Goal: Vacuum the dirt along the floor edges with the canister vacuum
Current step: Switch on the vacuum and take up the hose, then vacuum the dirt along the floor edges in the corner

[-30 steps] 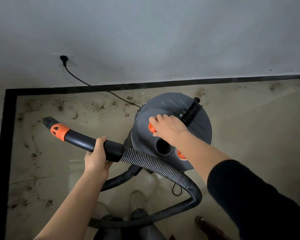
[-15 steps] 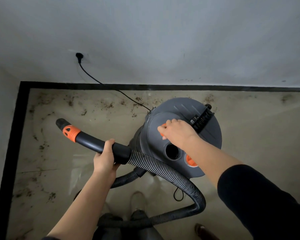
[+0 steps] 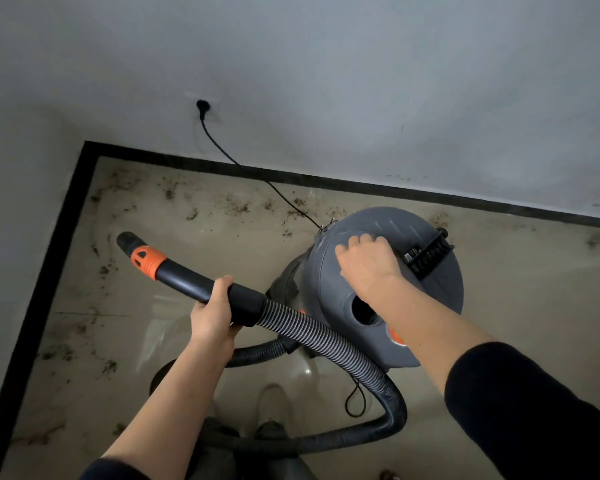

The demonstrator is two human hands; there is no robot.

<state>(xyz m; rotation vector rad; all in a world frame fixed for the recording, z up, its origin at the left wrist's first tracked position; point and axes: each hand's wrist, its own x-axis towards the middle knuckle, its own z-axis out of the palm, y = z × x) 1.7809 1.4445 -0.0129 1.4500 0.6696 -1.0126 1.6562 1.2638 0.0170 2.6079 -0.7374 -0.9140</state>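
The left hand is gripping the hose tight by its black handle, pointing the nozzle at the dirt by the wall. The right hand is lying closed over the top of the vacuum, probably pressing its switch, and the vacuum is sitting on the floor near the wall.

Dim, flat indoor light, wide-angle view.
Soft glare patches on the glossy floor; straight baseboard lines bow near the edges; overall focus soft.

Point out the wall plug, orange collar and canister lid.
wall plug (image 3: 201, 106), head view, on the plug body.
orange collar (image 3: 148, 260), head view, mid-band.
canister lid (image 3: 392, 220), head view, bare grey top.
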